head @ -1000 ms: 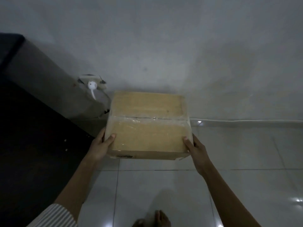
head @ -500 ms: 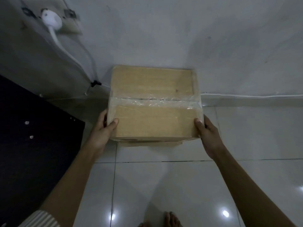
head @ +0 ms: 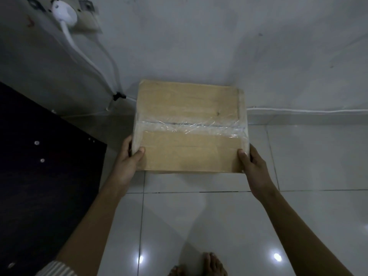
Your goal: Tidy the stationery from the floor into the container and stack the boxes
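Moved: cardboard box (head: 190, 128) lowered toward wall.
Hands: left hand (head: 127, 164), right hand (head: 253, 166) gripping near corners, steadying placement.

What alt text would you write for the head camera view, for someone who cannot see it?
Two bare hands, left hand and right hand, grip the near corners of a taped cardboard box against a white wall. Glossy tiled floor below; dark furniture at left.
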